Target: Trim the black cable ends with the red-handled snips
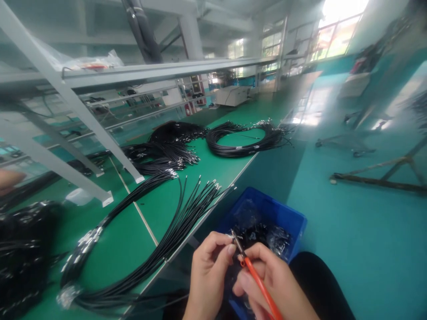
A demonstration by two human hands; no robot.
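My left hand (212, 266) is closed in a pinch between thumb and index finger. A small silvery piece shows at its fingertips, too small to make out. My right hand (267, 278) is wrapped round an orange-handled tool (261, 284) with a slim metal tip. That tip touches or lies very near the small piece at my left fingertips. Both hands are above a blue bin (283, 209) holding black parts and clear plastic bags. Left of them, a loop of black cables (133, 284) with silvery ends lies on the green bench (160, 191).
Another coil of black cables (233, 151) rests farther along the bench, beside black cable bundles (163, 155). White shelf posts (100, 129) rise from the bench at left. A black bundle (23, 258) fills the near left. A wheeled stand (376, 178) is on the floor at right.
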